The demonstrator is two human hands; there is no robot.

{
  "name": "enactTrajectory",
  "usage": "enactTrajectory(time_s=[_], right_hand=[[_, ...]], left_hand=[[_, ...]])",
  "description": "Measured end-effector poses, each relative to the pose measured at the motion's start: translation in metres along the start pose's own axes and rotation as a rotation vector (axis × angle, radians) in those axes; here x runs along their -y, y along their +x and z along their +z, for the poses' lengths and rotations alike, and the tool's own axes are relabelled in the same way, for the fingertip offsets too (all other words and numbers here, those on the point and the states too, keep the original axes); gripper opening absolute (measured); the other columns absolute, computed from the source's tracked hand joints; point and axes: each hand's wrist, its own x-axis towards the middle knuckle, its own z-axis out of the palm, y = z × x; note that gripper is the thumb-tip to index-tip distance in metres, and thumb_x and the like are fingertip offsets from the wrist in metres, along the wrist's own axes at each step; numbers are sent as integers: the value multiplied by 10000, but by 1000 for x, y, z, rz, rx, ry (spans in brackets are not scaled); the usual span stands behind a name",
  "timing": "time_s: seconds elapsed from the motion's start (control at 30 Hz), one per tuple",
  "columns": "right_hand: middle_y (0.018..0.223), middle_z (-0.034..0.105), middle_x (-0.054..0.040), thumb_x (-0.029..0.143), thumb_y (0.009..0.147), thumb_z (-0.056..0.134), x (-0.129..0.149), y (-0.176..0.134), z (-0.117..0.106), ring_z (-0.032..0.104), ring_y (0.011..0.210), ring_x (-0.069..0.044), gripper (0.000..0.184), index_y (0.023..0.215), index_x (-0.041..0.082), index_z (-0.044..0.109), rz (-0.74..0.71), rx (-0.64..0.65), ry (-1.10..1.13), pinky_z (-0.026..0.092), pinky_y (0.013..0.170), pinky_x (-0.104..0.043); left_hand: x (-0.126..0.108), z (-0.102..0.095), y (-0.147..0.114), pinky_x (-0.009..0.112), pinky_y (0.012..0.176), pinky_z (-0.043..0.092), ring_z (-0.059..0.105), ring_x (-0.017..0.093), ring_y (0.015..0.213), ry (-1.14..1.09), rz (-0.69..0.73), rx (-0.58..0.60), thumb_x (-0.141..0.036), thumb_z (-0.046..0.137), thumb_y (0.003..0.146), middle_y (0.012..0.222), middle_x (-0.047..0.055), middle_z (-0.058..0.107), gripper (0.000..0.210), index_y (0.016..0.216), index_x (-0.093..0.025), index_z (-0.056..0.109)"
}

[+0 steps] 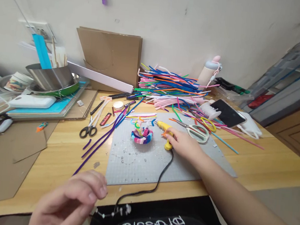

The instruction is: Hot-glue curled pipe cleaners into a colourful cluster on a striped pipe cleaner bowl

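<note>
My right hand [182,142] is closed around the handle of a yellow hot glue gun [164,125] with an orange trigger. The gun's nozzle points left, towards a small ring-shaped piece [142,136] wound from pink, blue and white pipe cleaners, with curled ends standing up from it. This piece sits on a grey cutting mat [150,168], apart from the nozzle. In front of the table's near edge, my left hand [70,200] hovers with its fingers loosely bent and nothing visible between them. Small clear bits lie scattered on the mat.
Behind the mat lies a heap of coloured pipe cleaners [168,86]. White-handled scissors [198,133] lie right of the gun, and black scissors [88,131] lie left of the mat. The gun's black cord [156,186] runs over the near edge. A phone [228,113] rests at the right.
</note>
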Motion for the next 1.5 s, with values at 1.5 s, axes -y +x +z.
enactTrajectory(time_s=[1.5], right_hand=[[916, 573, -37, 118, 923, 415, -3, -4, 23, 558, 807, -182, 201, 892, 217, 587, -617, 288, -87, 435, 684, -294]], left_hand=[[76, 73, 114, 236, 539, 326, 442, 131, 567, 521, -241, 348, -368, 536, 864, 635, -22, 536, 215, 920, -196, 653]])
